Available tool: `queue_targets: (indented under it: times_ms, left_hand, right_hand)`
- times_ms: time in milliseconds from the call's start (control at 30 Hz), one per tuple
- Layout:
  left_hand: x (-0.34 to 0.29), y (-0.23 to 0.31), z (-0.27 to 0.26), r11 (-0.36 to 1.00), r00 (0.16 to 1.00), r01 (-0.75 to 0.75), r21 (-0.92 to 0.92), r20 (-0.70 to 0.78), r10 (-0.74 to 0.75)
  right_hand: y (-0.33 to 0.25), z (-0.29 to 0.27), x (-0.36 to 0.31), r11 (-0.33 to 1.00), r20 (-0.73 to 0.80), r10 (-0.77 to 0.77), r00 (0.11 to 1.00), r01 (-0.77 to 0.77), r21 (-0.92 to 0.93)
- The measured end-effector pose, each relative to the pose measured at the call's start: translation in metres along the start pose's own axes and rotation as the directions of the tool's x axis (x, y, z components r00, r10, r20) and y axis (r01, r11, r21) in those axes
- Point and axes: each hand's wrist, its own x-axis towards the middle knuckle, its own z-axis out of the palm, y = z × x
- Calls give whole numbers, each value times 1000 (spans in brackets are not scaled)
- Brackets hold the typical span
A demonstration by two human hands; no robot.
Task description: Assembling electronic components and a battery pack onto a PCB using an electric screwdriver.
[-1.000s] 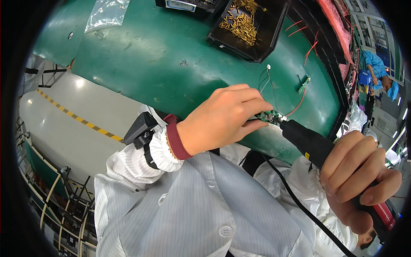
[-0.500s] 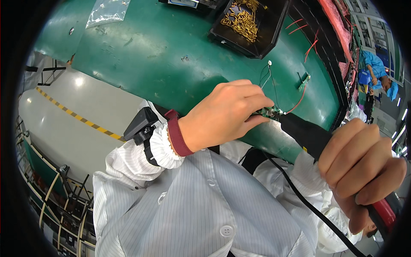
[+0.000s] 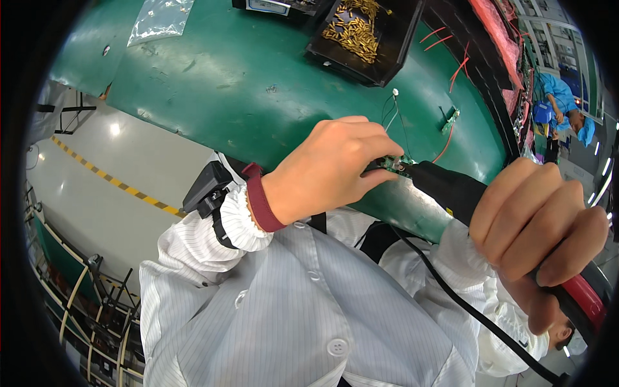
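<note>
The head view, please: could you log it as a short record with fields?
Left hand: pinches a small green circuit board at the fingertips
Right hand: grips a black corded power tool with a red band, tip at the board
Surface: green workbench
Behind: black tray of brass parts

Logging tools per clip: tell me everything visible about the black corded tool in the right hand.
The electric screwdriver has a black, plastic-looking barrel and a red band near its rear end. A black cord trails from it across the striped coat. It lies slanted, nose pointing up-left onto the small green circuit board pinched by the left hand. The right hand wraps its body above the green table edge.
</note>
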Motion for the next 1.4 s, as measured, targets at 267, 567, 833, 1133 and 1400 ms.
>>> queue_targets:
  times_ms: [267,567,833,1133,1400]
  left_hand:
    - [-6,6,-12,998,997,37,49,71,-41]
    - [-177,-35,-75,795,761,562,229,-518,-390]
    - [-389,-173,-76,-23,-69,966,-257,-170,-983]
    - [-380,-125,-72,-161,-166,846,-508,35,-985]
    - [-356,-119,-60,-101,-135,818,-566,-19,-991]
  right_hand:
    - [-96,3,-124,412,-189,-273,943,-63,-909]
    - [7,27,-280,-56,-760,-194,621,-780,-623]
    - [49,2,-318,31,-785,6,620,-785,-619]
    - [25,4,-292,-52,-748,12,664,-747,-663]
    - [47,1,-195,743,-617,152,773,-500,-444]
